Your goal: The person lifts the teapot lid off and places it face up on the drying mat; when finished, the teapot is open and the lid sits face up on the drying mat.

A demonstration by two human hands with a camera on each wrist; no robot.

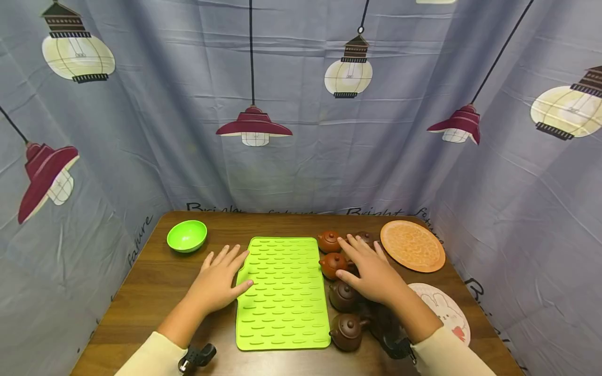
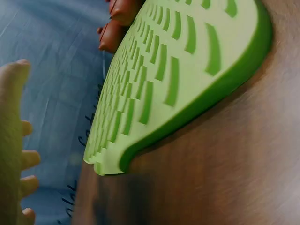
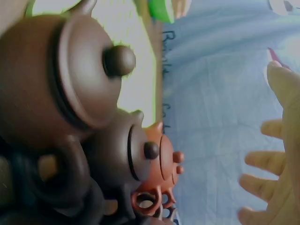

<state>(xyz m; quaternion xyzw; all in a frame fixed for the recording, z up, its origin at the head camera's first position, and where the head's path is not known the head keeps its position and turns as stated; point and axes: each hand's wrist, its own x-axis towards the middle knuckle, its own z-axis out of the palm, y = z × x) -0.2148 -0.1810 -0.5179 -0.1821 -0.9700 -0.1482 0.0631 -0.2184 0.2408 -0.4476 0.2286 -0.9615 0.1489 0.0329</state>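
Your left hand, spread and gripping nothing, is at nine o'clock of the green mat; teapots line its edge from one to four o'clock. Your right hand, likewise spread and empty, is above them near three: grip round the belly, keeping the probably loose lids level.

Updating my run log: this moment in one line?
left hand: spread, empty, near lime-green rectangular ridged mat | right hand: spread, empty, near round orange teapots
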